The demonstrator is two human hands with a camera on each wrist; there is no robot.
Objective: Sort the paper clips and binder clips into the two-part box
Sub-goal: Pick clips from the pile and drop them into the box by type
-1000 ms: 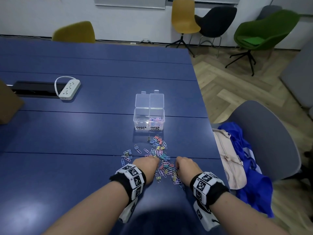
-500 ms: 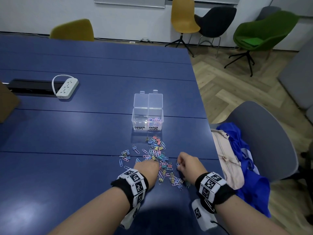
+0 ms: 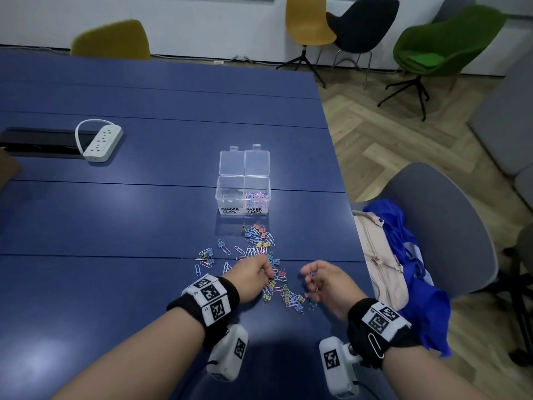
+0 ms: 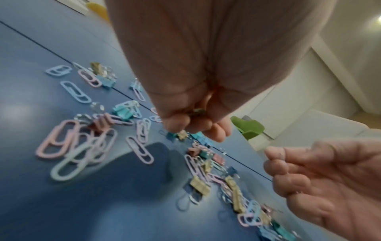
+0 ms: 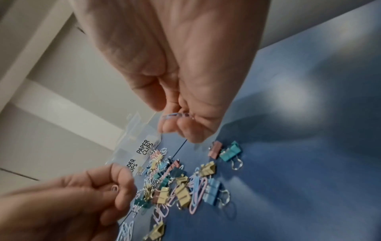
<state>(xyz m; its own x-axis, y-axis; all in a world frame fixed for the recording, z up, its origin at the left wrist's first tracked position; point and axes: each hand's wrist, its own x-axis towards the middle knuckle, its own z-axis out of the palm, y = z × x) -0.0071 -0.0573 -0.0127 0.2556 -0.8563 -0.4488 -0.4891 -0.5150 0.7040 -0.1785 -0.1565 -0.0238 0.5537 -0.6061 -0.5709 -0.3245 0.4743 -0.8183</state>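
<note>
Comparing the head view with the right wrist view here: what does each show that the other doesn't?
Head only: the open lids of the two-part box, paper clips already in its right half, the power strip, chairs.
Right wrist only: the blue paper clip pinched in the right hand, seen close.
Both: the left hand, the loose clip pile, the box labels.

Lots you can't really make out here

The curled left hand [image 4: 198, 91] hides most of whatever metal bit it grips; the clear plastic two-part box [image 5: 132, 146] is smeared by blur and its "BINDER" label is half covered by fingers. The brown cardboard thing [image 3: 7, 171] is cut off at the left edge.
</note>
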